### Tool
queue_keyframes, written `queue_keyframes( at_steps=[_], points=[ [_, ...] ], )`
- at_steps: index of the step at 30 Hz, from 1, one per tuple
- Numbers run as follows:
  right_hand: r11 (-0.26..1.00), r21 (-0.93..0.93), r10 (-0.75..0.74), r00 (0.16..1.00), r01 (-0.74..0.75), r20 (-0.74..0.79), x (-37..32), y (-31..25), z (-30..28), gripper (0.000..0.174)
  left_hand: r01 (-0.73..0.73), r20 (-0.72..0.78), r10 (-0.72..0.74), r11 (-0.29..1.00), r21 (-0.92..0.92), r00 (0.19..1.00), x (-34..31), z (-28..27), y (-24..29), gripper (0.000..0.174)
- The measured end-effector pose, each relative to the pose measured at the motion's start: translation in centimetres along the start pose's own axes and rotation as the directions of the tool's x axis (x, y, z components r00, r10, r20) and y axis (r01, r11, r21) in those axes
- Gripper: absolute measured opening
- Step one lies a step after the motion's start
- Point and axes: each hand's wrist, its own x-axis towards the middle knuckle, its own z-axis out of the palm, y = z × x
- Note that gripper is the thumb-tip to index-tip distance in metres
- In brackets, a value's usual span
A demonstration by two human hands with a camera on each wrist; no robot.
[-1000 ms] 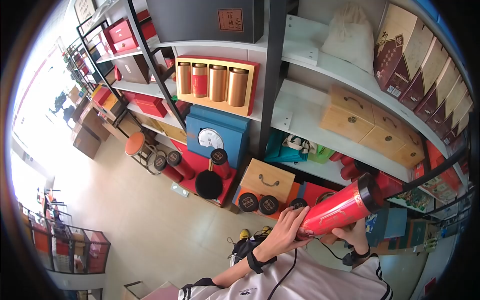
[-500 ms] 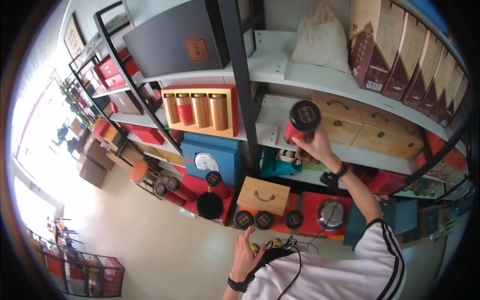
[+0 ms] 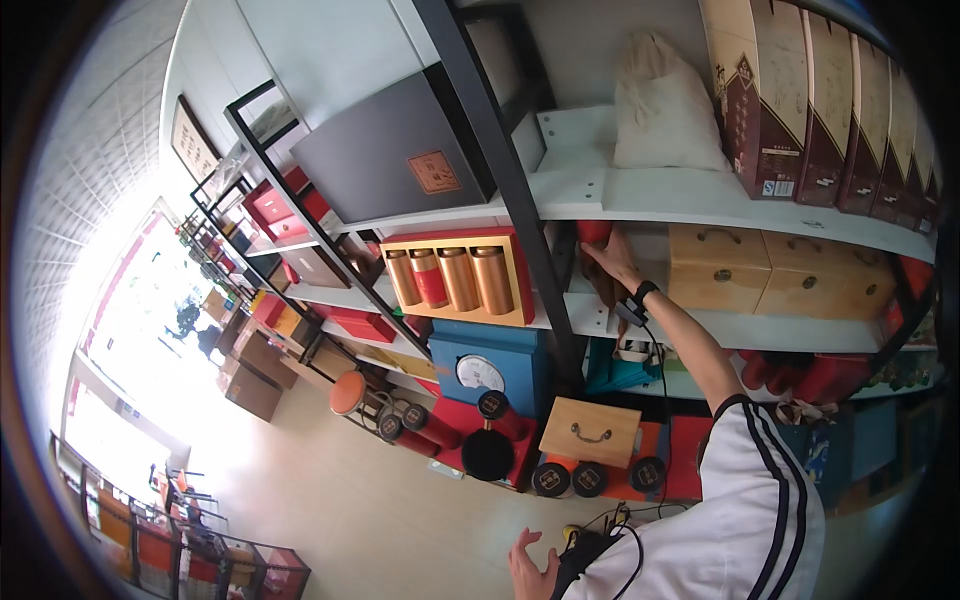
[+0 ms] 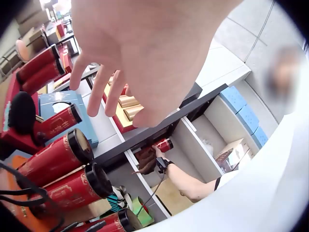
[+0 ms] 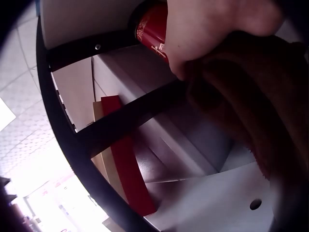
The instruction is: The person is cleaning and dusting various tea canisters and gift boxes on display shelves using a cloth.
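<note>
In the open gift box (image 3: 519, 275) stand four tins (image 3: 457, 278), one of them with red wrapping. My right hand (image 3: 617, 262) has its fingers curled round the red canister (image 3: 594, 232), inside the shelf compartment, to the left of the wooden drawer boxes (image 3: 718, 272). My left hand (image 4: 140, 53) is wide, its fingers apart. The head view hides the canister's upper end behind the shelf board (image 3: 680, 203); the left wrist view shows this dark end.

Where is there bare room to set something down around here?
The upper shelf has a bare patch between the black post and cloth bag. The floor is bare left of the leftmost red canister. It's crowded right of the bag, where tall boxes stand packed.
</note>
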Motion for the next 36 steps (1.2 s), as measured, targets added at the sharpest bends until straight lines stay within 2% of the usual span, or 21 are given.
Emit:
queue_keyframes(
  at_steps=[5, 7, 11, 13, 14, 16, 18, 19, 23, 25, 29, 31, 32, 33, 35, 36],
  points=[
    [0.999, -0.028, 0.015, 0.999, -0.017, -0.039, 1.2, 1.8, 1.0, 0.083, 0.002, 0.010, -0.002, 0.999, 0.047, 1.000, -0.1, -0.3, -2.2, 0.061],
    [0.999, 0.003, -0.032, 0.999, 0.031, 0.025, 2.0, 3.8, 1.5, 0.087, -0.029, 0.033, 0.027, 0.996, 0.079, 0.999, 0.7, -0.1, -3.1, 0.062],
    [1.000, 0.009, 0.010, 0.999, -0.011, 0.038, 2.6, 4.0, 0.9, 0.092, -0.102, 0.095, 0.090, 0.985, 0.139, 0.991, 2.7, 0.1, -4.3, 0.063],
    [0.999, -0.018, 0.052, 0.990, -0.050, 0.132, 2.7, 4.0, 0.2, 0.096, -0.138, 0.106, 0.122, 0.978, 0.155, 0.987, 4.0, 0.2, -4.5, 0.061],
    [0.998, -0.019, 0.057, 0.990, -0.055, 0.129, 2.6, 4.0, -0.2, 0.096, -0.163, 0.143, 0.137, 0.968, 0.190, 0.980, 5.0, 0.6, -5.6, 0.063],
    [0.999, 0.038, -0.021, 0.983, 0.014, 0.183, 2.7, 4.3, -0.8, 0.098, -0.191, 0.185, 0.151, 0.955, 0.225, 0.971, 6.3, 1.3, -6.9, 0.065],
    [0.999, 0.029, -0.038, 0.976, 0.033, 0.216, 3.1, 4.4, -1.5, 0.098, -0.200, 0.227, 0.140, 0.943, 0.265, 0.964, 7.1, 1.7, -6.9, 0.066],
    [0.998, 0.024, -0.063, 0.966, 0.059, 0.249, 3.3, 4.5, -1.7, 0.098, -0.201, 0.233, 0.139, 0.942, 0.267, 0.962, 7.5, 1.9, -6.8, 0.066],
    [0.997, 0.046, -0.073, 0.973, 0.064, 0.219, 3.4, 5.9, -0.8, 0.098, -0.212, 0.237, 0.155, 0.947, 0.240, 0.959, 9.1, 2.4, -5.3, 0.066],
    [0.990, 0.125, -0.086, 0.973, 0.060, 0.212, 3.0, 6.1, -0.4, 0.098, -0.198, 0.237, 0.147, 0.958, 0.209, 0.960, 9.2, 2.8, -5.3, 0.067],
    [0.996, 0.090, -0.013, 0.980, -0.006, 0.200, 1.4, 4.9, -0.7, 0.098, -0.170, 0.175, 0.144, 0.975, 0.144, 0.974, 9.8, 4.4, -6.7, 0.078],
    [0.999, 0.015, -0.046, 0.996, 0.045, 0.081, 1.2, 6.7, 1.3, 0.095, -0.150, 0.147, 0.132, 0.982, 0.117, 0.980, 10.3, 4.7, -6.3, 0.083],
    [0.994, -0.047, -0.096, 0.995, 0.095, -0.017, 0.5, 5.4, 0.5, 0.086, -0.185, 0.126, 0.167, 0.971, 0.153, 0.978, 11.0, 4.7, -5.5, 0.089],
    [0.994, -0.048, -0.099, 0.995, 0.098, -0.022, -0.1, 4.0, -0.6, 0.086, -0.218, 0.105, 0.201, 0.958, 0.187, 0.974, 11.7, 4.9, -4.8, 0.094],
    [0.988, 0.154, 0.002, 0.999, -0.008, 0.040, -1.8, 0.9, -3.3, 0.072, -0.244, 0.117, 0.225, 0.952, 0.184, 0.967, 13.4, 5.5, -4.7, 0.098],
    [0.978, 0.178, -0.106, 0.994, 0.104, 0.002, -3.3, -0.6, -4.9, 0.059, -0.262, 0.130, 0.242, 0.948, 0.178, 0.962, 14.0, 6.1, -5.2, 0.102]
  ],
)
